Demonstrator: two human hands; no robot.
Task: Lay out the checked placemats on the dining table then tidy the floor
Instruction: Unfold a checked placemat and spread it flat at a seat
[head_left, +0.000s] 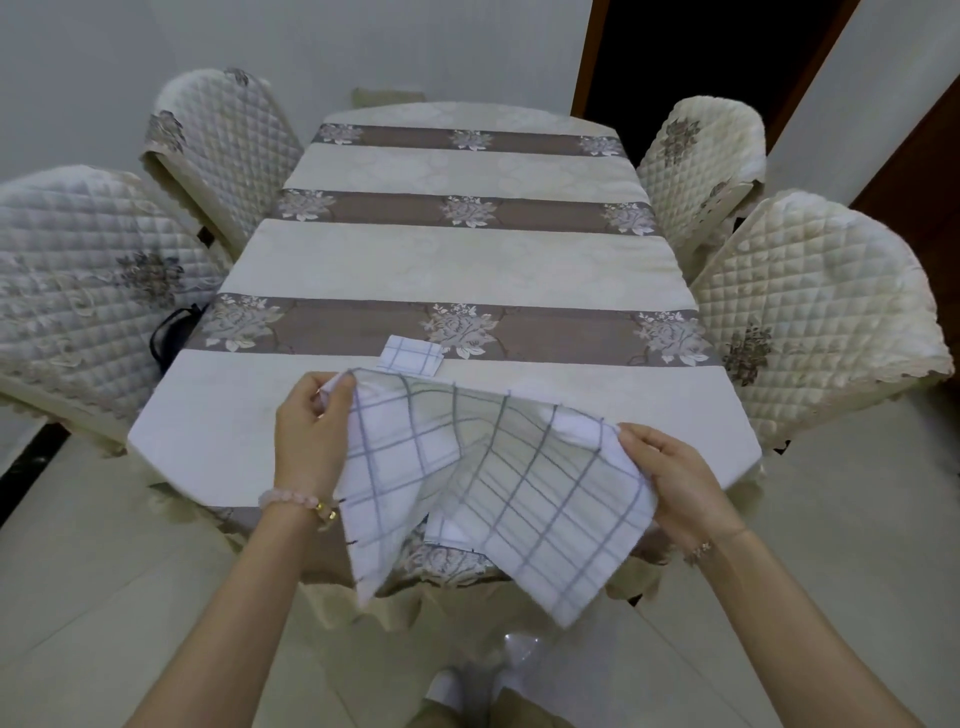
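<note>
Hands hold a checked placemat (524, 499) in the air at the near end of a long dining surface (467, 270) covered in a cream and brown flowered cloth. The left hand (311, 431), with a pink bead bracelet (291, 500) at the wrist, pinches the mat's upper left corner between curled fingers and thumb. The right hand (670, 478) grips the mat's right edge, thumb on top. The two hands are well apart, yet the mat is not flat. It sags in a deep fold down the middle, and its lower corners hang below the surface edge towards the floor (104, 571).

A small folded checked piece (410, 355) lies on the surface just beyond the held mat. Four quilted chairs (810, 306) stand along the sides.

The step in hand looks to be opening this mat and setting it down. It would probably go best if the hands drew further apart until the middle fold pulled out, then lifted the hanging part clear and lowered the far edge first. The mat's edge should run square to the near edge of the surface. Something clear and shiny, perhaps a wrapper (519, 647), lies on the floor below, likely for the tidying afterwards.
</note>
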